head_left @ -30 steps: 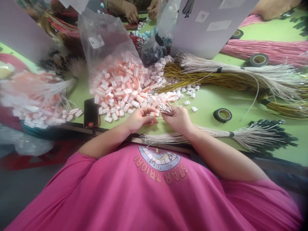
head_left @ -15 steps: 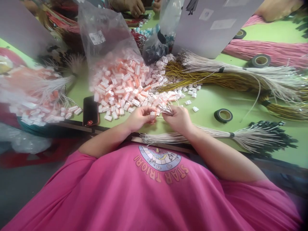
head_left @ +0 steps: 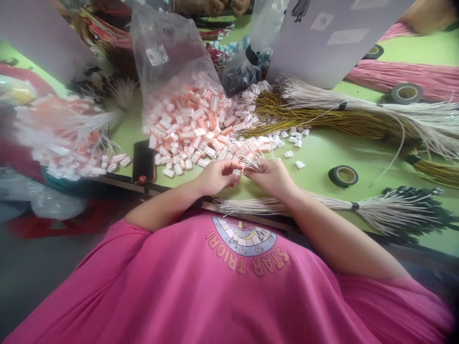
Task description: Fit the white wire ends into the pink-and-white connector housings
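Note:
In the head view my left hand (head_left: 217, 177) pinches a small white connector housing (head_left: 236, 172) between thumb and fingers. Close beside it, my right hand (head_left: 274, 177) is closed around several thin wires with bare metal terminals (head_left: 255, 164) at their ends. The fingertips of both hands nearly meet; whether a terminal touches the housing is too small to tell. Just beyond the hands lies a heap of white and orange connector housings (head_left: 193, 126), partly inside a clear plastic bag (head_left: 175, 52). A taped bundle of white wires (head_left: 322, 200) passes under my right forearm.
A phone (head_left: 144, 161) lies at the table's front edge, left of the heap. Black tape rolls (head_left: 343, 176) and yellow-black wire bundles (head_left: 322, 119) are on the right. Wired connectors (head_left: 68, 138) pile up at the left. Another person's hands (head_left: 215, 6) are across the table.
The whole view has shifted, so the scene sits a little further right. My hands stay close together at the same spot, with the housing and the wires still held.

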`<state>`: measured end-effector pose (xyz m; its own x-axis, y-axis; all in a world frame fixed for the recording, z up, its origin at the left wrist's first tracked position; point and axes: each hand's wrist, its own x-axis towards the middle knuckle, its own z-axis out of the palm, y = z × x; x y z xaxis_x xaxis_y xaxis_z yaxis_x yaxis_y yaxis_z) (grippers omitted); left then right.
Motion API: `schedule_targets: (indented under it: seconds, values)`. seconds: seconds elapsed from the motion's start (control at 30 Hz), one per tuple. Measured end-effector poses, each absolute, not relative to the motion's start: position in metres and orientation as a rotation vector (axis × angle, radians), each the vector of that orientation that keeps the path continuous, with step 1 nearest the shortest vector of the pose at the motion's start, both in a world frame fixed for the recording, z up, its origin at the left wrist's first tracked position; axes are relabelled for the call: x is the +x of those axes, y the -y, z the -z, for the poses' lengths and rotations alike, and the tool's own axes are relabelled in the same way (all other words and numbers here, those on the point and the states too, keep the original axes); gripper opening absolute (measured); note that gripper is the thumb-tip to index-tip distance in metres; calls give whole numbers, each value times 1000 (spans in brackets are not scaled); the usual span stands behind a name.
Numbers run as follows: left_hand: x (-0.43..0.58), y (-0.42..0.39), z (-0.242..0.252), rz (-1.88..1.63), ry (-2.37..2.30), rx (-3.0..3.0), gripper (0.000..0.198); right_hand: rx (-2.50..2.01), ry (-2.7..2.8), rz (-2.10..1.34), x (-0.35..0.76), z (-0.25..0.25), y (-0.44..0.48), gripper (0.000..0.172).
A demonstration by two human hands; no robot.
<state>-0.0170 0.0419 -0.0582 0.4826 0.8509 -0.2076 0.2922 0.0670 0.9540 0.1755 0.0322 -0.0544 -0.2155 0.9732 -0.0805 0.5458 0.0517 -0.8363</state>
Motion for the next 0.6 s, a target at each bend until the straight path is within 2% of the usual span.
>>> schedule_targets:
  seconds: [0.1,0.17,0.3,0.37,0.43,0.6]
  values:
    - [-41,-52,46,-558,-1224,2010,24,-1427,1743,-1089,182,50,-36,19]
    - [-59,-64,39,-584,-1513,2274,18,-1408,1660,-1115,185,47,-37,15]
    - [-79,-92,39,-387,-2010,2358,12,-1401,1616,-1280,187,45,-37,16]
    - [-81,-98,41,-336,-2033,2343,13,-1332,1656,-1380,188,44,-37,17]
    - [-79,-97,39,-435,-1976,2323,9,-1321,1672,-1413,188,43,-37,18]
    - [-63,-70,25,-658,-1469,1998,8,-1437,1705,-1317,186,39,-35,18]
